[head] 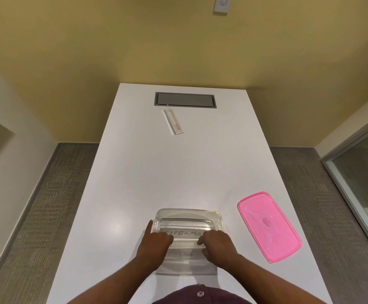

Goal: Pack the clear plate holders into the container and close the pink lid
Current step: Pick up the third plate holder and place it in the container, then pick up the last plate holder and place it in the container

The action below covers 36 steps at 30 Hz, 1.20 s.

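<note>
Clear plastic plate holders (182, 234) labelled in handwriting are lying in the transparent rectangular container (219, 218) at the white worktop's (134, 183) near edge, both hands pressing them. Left hand (157, 239) and right hand (217, 241) are curling their grip onto them. Rightward the pink plastic lid (268, 226) is resting; far off, another clear holder (174, 121) is lying.

Clear container (219, 218) with labelled holders (185, 234) inside, perhaps two; third holder (174, 122) far off; pink lid (268, 226) beside.

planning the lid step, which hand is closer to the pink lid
Right. The right hand works at the clear container, just beside the pink lid lying on the table. The left hand is at the container's far side from it.
</note>
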Available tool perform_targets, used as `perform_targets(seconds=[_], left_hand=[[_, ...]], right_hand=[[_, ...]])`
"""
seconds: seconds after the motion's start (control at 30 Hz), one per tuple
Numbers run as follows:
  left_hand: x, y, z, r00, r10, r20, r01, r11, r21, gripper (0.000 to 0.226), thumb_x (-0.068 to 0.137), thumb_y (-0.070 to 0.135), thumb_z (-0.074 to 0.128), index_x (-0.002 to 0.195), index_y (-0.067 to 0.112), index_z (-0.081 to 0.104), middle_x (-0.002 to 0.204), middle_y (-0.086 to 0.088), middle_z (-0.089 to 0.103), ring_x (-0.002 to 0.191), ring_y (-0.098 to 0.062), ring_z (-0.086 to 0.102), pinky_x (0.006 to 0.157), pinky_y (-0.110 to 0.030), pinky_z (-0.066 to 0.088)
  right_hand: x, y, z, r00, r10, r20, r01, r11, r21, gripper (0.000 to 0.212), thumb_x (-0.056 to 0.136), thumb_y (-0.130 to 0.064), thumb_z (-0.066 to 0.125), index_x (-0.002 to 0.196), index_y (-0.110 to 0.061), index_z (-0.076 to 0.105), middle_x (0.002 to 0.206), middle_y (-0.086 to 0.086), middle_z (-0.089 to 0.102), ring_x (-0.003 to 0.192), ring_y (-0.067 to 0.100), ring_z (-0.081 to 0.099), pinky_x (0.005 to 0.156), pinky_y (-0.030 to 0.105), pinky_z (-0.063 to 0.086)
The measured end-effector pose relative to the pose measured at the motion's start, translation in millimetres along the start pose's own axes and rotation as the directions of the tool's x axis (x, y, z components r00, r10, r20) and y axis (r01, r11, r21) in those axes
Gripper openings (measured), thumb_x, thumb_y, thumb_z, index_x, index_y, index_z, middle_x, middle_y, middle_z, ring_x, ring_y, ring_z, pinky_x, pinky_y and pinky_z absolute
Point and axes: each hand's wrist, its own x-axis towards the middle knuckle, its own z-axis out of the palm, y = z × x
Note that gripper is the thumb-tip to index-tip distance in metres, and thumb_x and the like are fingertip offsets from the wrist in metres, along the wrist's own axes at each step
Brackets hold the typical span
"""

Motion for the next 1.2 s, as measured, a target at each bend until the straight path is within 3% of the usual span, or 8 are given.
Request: perform_targets(seconds=[0.2,0.3,0.37,0.47,0.63,0.87,1.0,1.2], left_hand=[[0,-7,-6,0.997,0.067,0.031,-0.065,0.996,-0.058,0.037,0.09,0.033,0.058,0.127,0.026,0.056,0.122,0.002,0.066,0.121,-0.022,0.059,0.121,-0.065,-0.004],[4,-17,-10,0.974,0.146,-0.174,-0.156,0.987,-0.042,0.033,0.085,0.047,0.059,0.113,0.03,0.066,0.106,0.008,0.072,0.105,-0.017,0.068,0.119,-0.065,0.019],[10,-22,-15,0.935,0.14,-0.327,-0.18,0.979,-0.096,0.023,0.086,0.047,0.059,0.101,0.033,0.068,0.094,0.013,0.072,0.093,-0.013,0.069,0.112,-0.053,0.036],[30,-33,-29,0.899,0.012,-0.437,-0.115,0.971,-0.211,0.018,0.09,0.044,0.056,0.098,0.034,0.067,0.091,0.013,0.066,0.088,-0.012,0.066,0.091,-0.038,0.042],[71,-68,-47,0.858,-0.249,-0.449,0.096,0.937,-0.337,0.01,0.085,0.031,0.07,0.094,0.026,0.072,0.094,0.003,0.066,0.083,-0.021,0.068,0.076,-0.038,0.049],[134,-131,-26,0.854,-0.375,-0.361,0.218,0.888,-0.406,0.028,0.087,0.027,0.068,0.111,0.013,0.068,0.117,-0.01,0.065,0.099,-0.034,0.066,0.092,-0.043,0.051],[169,-154,-10,0.9,-0.39,-0.194,0.274,0.853,-0.444,0.055,0.095,0.037,0.058,0.145,0.02,0.046,0.162,-0.013,0.028,0.148,-0.031,0.031,0.121,-0.042,0.029],[200,-185,17,0.916,-0.323,-0.238,0.234,0.912,-0.338,0.069,0.1,0.051,0.033,0.159,0.016,0.023,0.169,-0.011,0.007,0.156,-0.032,0.012,0.125,-0.048,0.019]], right_hand=[[2,2,-8,1.0,-0.019,-0.002,0.019,1.0,0.014,0.041,0.089,-0.032,0.065,0.131,-0.03,0.067,0.134,-0.003,0.068,0.124,0.023,0.062,0.103,0.036,0.049],[6,3,-29,0.996,-0.002,-0.091,0.016,0.989,0.144,0.039,0.088,-0.047,0.065,0.123,-0.031,0.071,0.122,-0.01,0.074,0.116,0.015,0.065,0.097,0.032,0.05],[10,3,-48,0.985,0.038,-0.169,0.014,0.955,0.297,0.03,0.088,-0.048,0.067,0.108,-0.03,0.077,0.103,-0.012,0.078,0.097,0.006,0.07,0.085,0.026,0.052],[25,3,-77,0.97,0.129,-0.208,-0.011,0.872,0.49,0.017,0.086,-0.041,0.073,0.095,-0.029,0.081,0.09,-0.016,0.08,0.081,-0.004,0.07,0.074,0.015,0.051],[77,7,-128,0.965,0.169,-0.202,-0.014,0.8,0.6,0.009,0.087,-0.031,0.076,0.089,-0.025,0.082,0.087,-0.015,0.08,0.079,-0.005,0.071,0.074,0.015,0.051],[176,21,-178,0.985,0.174,-0.01,-0.119,0.707,0.697,0.013,0.091,-0.025,0.07,0.09,-0.015,0.079,0.087,-0.002,0.078,0.085,0.016,0.073,0.077,0.033,0.054],[235,33,-184,0.983,0.158,0.094,-0.178,0.696,0.695,0.017,0.09,-0.025,0.07,0.09,-0.01,0.077,0.098,0.006,0.078,0.09,0.022,0.072,0.081,0.036,0.056],[308,41,-182,0.952,0.275,0.138,-0.274,0.556,0.785,0.025,0.091,-0.013,0.059,0.067,-0.02,0.055,0.073,-0.004,0.054,0.07,0.018,0.048,0.071,0.032,0.042]])
